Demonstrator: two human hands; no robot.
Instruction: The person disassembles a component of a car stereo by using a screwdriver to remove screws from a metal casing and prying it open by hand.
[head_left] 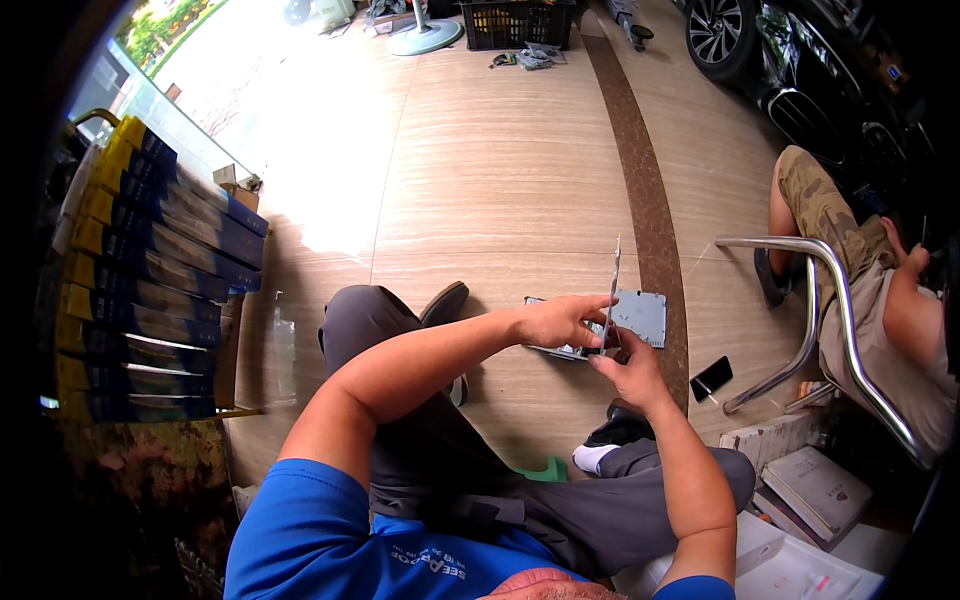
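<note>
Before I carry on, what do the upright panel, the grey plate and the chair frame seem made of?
Upright panel: perhaps thin metal, greyish; seen edge-on, so finish unclear.
Grey plate: likely sheet metal, matte, judging by its flat, even face.
Chair frame: probably chromed metal tube, given its bright, mirrorlike highlights.

Bare left hand (553,322) and bare right hand (637,377) are close together, fingers curled; left elbow (352,395) is bent.
</note>
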